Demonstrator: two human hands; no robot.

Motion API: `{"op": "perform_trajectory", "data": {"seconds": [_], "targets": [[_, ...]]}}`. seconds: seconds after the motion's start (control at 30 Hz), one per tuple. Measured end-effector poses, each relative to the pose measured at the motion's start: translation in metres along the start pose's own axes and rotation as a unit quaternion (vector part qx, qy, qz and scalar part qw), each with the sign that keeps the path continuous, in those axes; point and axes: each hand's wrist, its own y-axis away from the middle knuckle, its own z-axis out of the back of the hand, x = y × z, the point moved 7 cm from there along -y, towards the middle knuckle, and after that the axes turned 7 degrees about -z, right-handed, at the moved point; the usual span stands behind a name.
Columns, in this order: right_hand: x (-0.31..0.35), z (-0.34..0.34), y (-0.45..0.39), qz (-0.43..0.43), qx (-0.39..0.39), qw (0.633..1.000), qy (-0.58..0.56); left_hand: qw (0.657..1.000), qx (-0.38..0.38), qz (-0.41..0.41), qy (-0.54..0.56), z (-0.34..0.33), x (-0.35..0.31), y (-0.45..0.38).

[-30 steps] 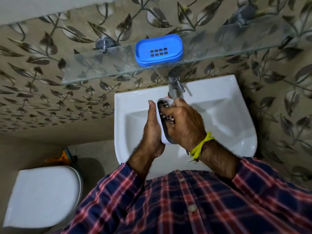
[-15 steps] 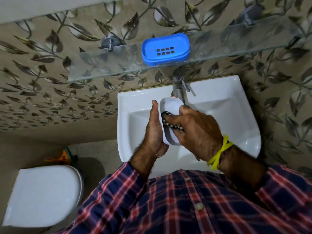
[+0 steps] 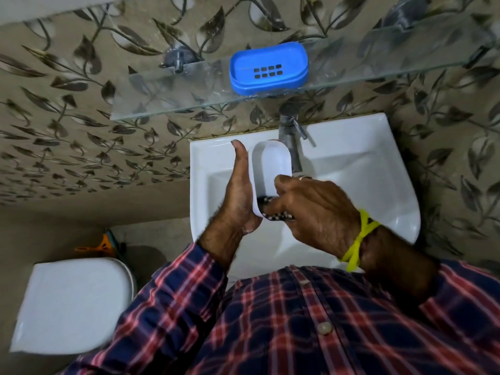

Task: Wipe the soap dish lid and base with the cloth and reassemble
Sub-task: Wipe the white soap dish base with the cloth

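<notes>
No readable brand or writing showed anywhere. The white oval plastic soap-dish part (image 3: 272, 169) stood on edge over the white ceramic wash basin (image 3: 351, 169), hollow side toward the right hand. The left hand (image 3: 239, 190) lay flat against its back, fingers straight and together. The right hand (image 3: 311, 209) was curled round a dark cloth with a white speckled pattern (image 3: 276, 215), pressing it into the part's lower end. A yellow thread band (image 3: 358, 239) circled the right wrist. The blue rounded-rectangle plastic soap-dish part with eight drain slots (image 3: 268, 67) sat on the clear glass wall shelf (image 3: 162, 96), above the chrome tap (image 3: 290, 136). Glossy tiles with a dark leaf-and-vine pattern covered the wall (image 3: 81, 131). A white toilet lid (image 3: 70, 304) sat lower left. The sleeves were navy-and-red plaid (image 3: 297, 334).
</notes>
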Motion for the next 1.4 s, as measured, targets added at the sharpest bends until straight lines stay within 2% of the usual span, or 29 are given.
{"op": "perform_trajectory", "data": {"seconds": [0.13, 0.27, 0.37, 0.47, 0.53, 0.63, 0.77, 0.87, 0.93, 1.0, 1.03, 1.1, 1.13, 1.27, 1.4], "targets": [[-0.019, 0.008, 0.002, -0.086, 0.001, 0.996, 0.010, 1.000, -0.005, 0.003, -0.028, -0.011, 0.005, 0.006], [-0.008, -0.003, 0.003, -0.084, 0.017, 0.996, 0.039, 1.000, -0.011, 0.018, -0.018, -0.011, -0.001, 0.008], [-0.019, 0.006, 0.002, -0.169, -0.032, 0.985, 0.034, 1.000, -0.025, 0.005, -0.013, -0.019, 0.005, 0.011], [-0.011, 0.014, -0.003, -0.154, -0.106, 0.982, -0.011, 1.000, -0.020, -0.001, 0.009, -0.019, 0.001, 0.013], [-0.008, 0.010, -0.003, -0.129, -0.109, 0.985, -0.025, 1.000, -0.023, -0.014, 0.013, -0.012, -0.005, 0.012], [-0.017, 0.007, 0.000, -0.181, -0.103, 0.978, -0.018, 0.999, -0.017, -0.029, 0.001, -0.015, -0.006, 0.012], [-0.011, 0.022, -0.009, -0.192, -0.192, 0.961, -0.053, 0.998, 0.031, -0.048, -0.006, -0.026, -0.002, 0.016], [-0.014, 0.017, -0.010, -0.203, -0.171, 0.963, -0.043, 0.998, 0.038, -0.040, 0.021, -0.023, -0.002, 0.018], [-0.021, 0.022, -0.011, -0.238, -0.198, 0.949, -0.063, 0.996, 0.042, -0.077, 0.011, -0.025, -0.001, 0.017], [-0.012, 0.030, -0.014, -0.214, -0.242, 0.941, -0.102, 0.993, 0.040, -0.107, 0.014, -0.025, -0.002, 0.015], [-0.003, 0.029, -0.016, -0.172, -0.233, 0.949, -0.123, 0.993, 0.042, -0.110, 0.021, -0.022, -0.004, 0.015], [0.010, 0.018, -0.015, -0.085, -0.165, 0.971, -0.153, 0.993, 0.043, -0.100, 0.040, -0.016, -0.008, 0.016], [0.009, 0.014, -0.011, -0.071, -0.139, 0.977, -0.142, 0.994, 0.044, -0.087, 0.040, -0.014, -0.007, 0.015], [-0.019, 0.022, -0.015, -0.171, -0.180, 0.964, -0.095, 0.993, 0.059, -0.093, 0.044, -0.024, 0.006, 0.015], [0.010, 0.019, -0.015, -0.050, -0.121, 0.982, -0.135, 0.996, 0.037, -0.073, 0.044, -0.012, 0.000, 0.013]]}}
